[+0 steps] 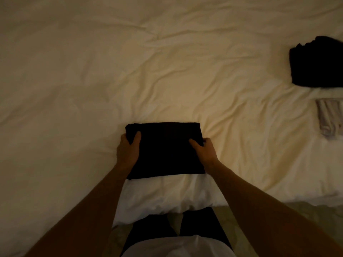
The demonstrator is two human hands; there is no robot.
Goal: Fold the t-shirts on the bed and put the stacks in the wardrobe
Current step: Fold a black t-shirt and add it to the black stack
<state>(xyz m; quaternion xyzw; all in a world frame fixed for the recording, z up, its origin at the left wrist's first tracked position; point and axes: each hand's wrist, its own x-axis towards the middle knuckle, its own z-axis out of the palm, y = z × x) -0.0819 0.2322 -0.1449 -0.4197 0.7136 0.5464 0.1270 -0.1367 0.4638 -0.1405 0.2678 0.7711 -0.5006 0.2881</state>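
Near the foot edge of the bed (167, 71), on its rumpled cream cover, lies a folded black t-shirt (164, 149), a flat rectangle a little wider than it is deep, so its long axis runs left to right across the view, square to the person standing at the bed's edge. Which end is the collar cannot be told in the dim light. The left hand (129, 148) grips the shirt's left side, thumb curled over the top near the far corner, fingers hidden at the edge. The right hand (203, 150) holds the right side likewise, thumb lying on the cloth and fingers wrapped round the edge. Well apart, at the right border, sits a dark stack of folded clothes (317, 64), and just nearer than it a pale folded garment (329, 118), partly cut off by the frame.
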